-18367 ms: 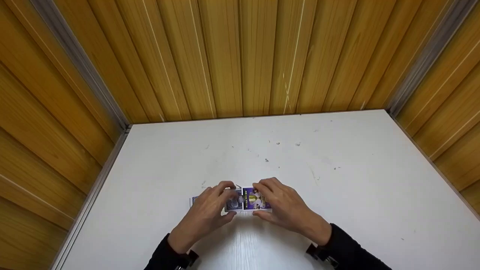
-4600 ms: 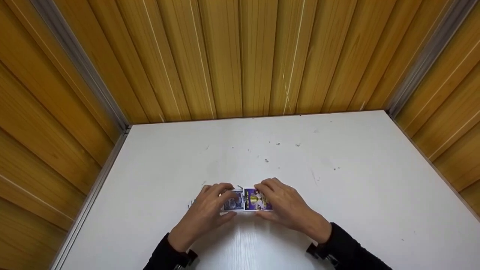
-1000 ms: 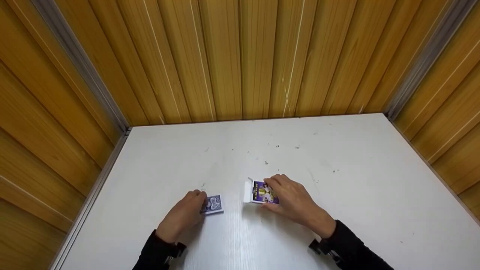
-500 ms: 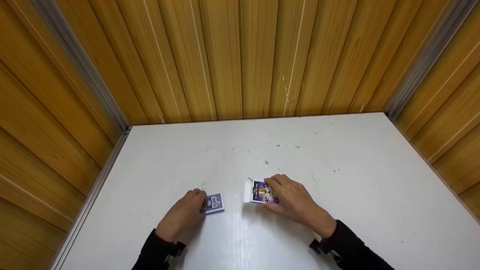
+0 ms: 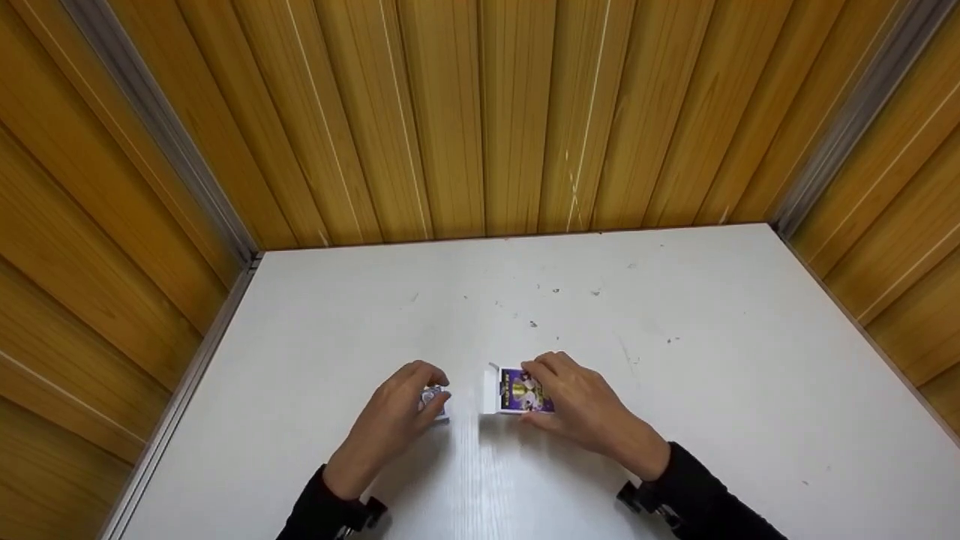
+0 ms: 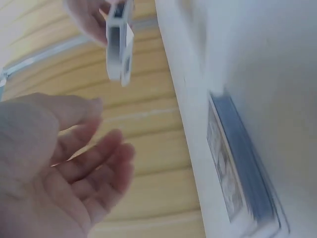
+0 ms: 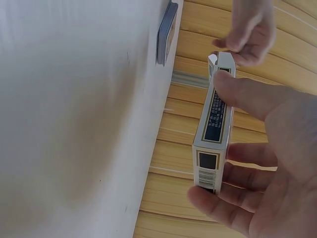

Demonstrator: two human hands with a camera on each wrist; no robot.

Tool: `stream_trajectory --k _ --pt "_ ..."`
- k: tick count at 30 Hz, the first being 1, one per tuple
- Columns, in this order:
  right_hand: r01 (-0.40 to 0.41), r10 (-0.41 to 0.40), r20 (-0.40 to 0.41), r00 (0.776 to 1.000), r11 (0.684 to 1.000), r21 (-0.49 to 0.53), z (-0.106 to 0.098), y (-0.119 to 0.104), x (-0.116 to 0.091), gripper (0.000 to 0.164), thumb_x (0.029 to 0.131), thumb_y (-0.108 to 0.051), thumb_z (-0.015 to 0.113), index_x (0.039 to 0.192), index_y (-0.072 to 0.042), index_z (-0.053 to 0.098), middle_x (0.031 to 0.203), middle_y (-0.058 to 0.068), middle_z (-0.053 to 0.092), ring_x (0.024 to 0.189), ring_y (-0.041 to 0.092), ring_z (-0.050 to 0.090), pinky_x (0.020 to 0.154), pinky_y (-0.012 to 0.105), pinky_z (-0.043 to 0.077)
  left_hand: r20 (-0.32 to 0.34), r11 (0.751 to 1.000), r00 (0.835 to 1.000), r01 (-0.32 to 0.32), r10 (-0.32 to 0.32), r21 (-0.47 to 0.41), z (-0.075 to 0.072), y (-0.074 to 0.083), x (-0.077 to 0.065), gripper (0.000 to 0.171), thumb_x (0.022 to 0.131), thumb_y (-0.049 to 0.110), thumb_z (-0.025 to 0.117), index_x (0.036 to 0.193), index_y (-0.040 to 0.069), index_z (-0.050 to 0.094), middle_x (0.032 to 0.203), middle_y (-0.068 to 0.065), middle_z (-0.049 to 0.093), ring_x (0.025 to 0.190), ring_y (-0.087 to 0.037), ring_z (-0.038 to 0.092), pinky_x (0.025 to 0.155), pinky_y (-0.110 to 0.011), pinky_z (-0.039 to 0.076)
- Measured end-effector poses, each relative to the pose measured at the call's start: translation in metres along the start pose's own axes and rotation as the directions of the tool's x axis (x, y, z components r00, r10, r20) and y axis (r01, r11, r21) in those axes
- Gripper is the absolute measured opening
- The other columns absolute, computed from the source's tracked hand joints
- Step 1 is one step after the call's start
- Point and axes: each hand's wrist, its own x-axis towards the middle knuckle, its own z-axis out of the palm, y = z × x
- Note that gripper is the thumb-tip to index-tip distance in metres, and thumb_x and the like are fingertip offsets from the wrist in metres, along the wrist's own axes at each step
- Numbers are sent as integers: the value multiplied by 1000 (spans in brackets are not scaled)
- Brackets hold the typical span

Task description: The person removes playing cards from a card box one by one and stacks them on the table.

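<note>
A deck of playing cards [image 6: 245, 163] with blue patterned backs lies flat on the white table, its stacked edges showing. Above it hovers my left hand [image 5: 390, 420], thumb and fingers loosely bent and apart from the cards; the left wrist view shows nothing between them. In the head view this hand covers part of the deck [image 5: 433, 394]. My right hand [image 5: 581, 409] grips a small purple card box [image 5: 520, 391] between thumb and fingers, held up off the table. The box's white end flap [image 5: 491, 391] stands open toward the left hand. Its barcode end [image 7: 207, 177] rests near my right fingertips.
The white table [image 5: 480, 300] has small dark marks and scuffs. Wood-patterned panel walls [image 5: 480, 120] rise at the back and both sides, with grey metal posts in the corners.
Earlier both hands held the cards and box end to end. The two then came apart. Since half a second ago my left hand has let go of the deck and risen slightly rightward.
</note>
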Motion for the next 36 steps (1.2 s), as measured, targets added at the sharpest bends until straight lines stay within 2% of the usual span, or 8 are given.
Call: stream_trajectory --k 5,9,15,18,22,26,36 --pt "25 -25 -4 1000 1000 7 0 -6 1 70 76 -38 92 130 -2 64 119 7 64 105 19 61 77 32 57 -36 979 999 -40 33 -202 13 20 1 13 94 -2 72 100 5 63 95 -2 67 84 -13 64 71 -31 58" --pt "49 -49 -22 999 999 16 -1 -11 1 71 75 -37 93 130 -3 64 119 5 63 106 18 60 79 32 57 -37 956 999 -27 17 -293 22 29 1 16 93 -4 72 100 6 61 94 -2 68 84 -13 67 72 -26 58" --pt "97 -95 -69 993 995 26 -2 -17 2 74 73 -41 94 129 -4 64 120 4 63 107 17 60 82 31 57 -36 951 999 26 -39 -307 29 32 1 20 92 -6 72 98 7 59 89 0 67 79 -9 64 69 -24 56" --pt "127 -124 -89 988 991 30 -1 -20 2 75 72 -43 94 129 -4 65 119 5 62 107 17 60 81 31 57 -16 951 998 57 -66 -305 31 31 0 20 92 -4 73 98 8 58 87 1 65 76 -8 63 67 -23 55" --pt "159 -155 -96 983 986 41 0 -23 3 75 72 -42 94 129 -4 65 119 5 62 106 17 60 82 30 57 21 936 996 90 -88 -339 31 31 0 18 94 0 73 98 7 57 87 1 64 77 -8 61 67 -24 55" --pt "164 -159 -96 982 985 46 1 -25 3 76 71 -42 95 129 -4 65 119 5 62 106 16 60 83 29 57 38 921 993 120 -114 -371 30 31 0 19 93 4 75 97 7 57 87 1 63 77 -8 59 68 -24 54" --pt "187 -183 -103 978 982 37 3 -25 2 74 72 -41 95 128 -3 65 118 5 62 104 16 60 81 29 57 45 909 986 165 -161 -383 30 32 0 20 89 1 78 93 6 59 86 0 64 77 -8 59 68 -24 54"
